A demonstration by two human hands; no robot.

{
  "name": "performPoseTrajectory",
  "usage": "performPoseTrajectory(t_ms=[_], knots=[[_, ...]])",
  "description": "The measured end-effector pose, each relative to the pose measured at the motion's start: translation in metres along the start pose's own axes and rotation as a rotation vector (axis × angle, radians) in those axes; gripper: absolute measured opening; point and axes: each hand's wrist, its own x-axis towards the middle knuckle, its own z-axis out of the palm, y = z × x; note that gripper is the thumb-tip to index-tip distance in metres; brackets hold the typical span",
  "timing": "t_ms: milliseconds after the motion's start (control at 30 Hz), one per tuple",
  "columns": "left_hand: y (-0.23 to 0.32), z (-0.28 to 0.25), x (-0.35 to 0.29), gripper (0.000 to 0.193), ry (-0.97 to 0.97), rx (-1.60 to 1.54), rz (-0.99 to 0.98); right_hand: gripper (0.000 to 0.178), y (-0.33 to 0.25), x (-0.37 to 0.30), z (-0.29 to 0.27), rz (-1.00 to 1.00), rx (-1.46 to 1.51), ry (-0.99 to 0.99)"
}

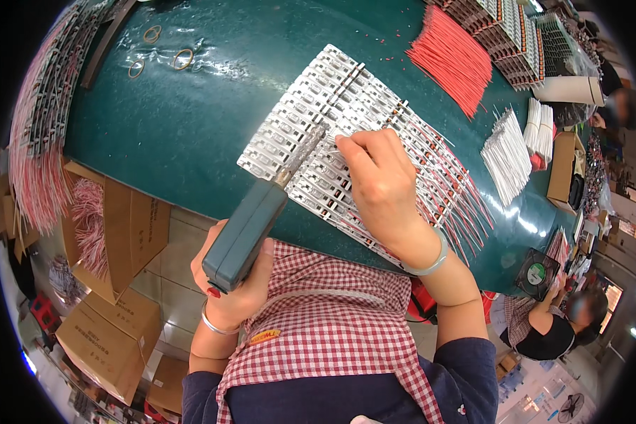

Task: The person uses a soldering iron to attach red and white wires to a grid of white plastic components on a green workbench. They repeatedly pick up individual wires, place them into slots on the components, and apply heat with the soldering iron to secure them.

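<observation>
My left hand [242, 286] is closed around a teal, gun-shaped tool [244, 230]. Its rough silver barrel [305, 152] reaches up and right over a panel of white plastic parts [279, 134], set in rows. Above the panel's middle, just right of the barrel's end, my right hand [380, 173] makes a pinch with thumb and forefinger. Whatever sits between those fingertips is small and pale, too fine to name. Thin red and white wires [466, 205] fan out from the panel's right part, partly behind my right hand and wrist.
Red wires [451, 60] and white wires [507, 157] lie on the green table [155, 141]. Finished-looking wired panels [46, 113] hang at the left edge. Stacked panels [498, 35] stand back right. Cardboard boxes [113, 339] sit lower left. A co-worker [555, 318] is at right.
</observation>
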Motion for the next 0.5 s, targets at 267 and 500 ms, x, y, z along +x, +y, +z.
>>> performPoseTrajectory(t_ms=[267, 500], knots=[[0.0038, 0.0013, 0.0033, 0.026, -0.019, 0.002, 0.032, 0.03, 0.0002, -0.0005, 0.0015, -0.011, -0.043, -0.006], [0.0039, 0.0031, 0.0045, 0.022, -0.031, -0.008, 0.02, 0.028, -0.0013, 0.0005, 0.0007, -0.013, -0.062, -0.017]])
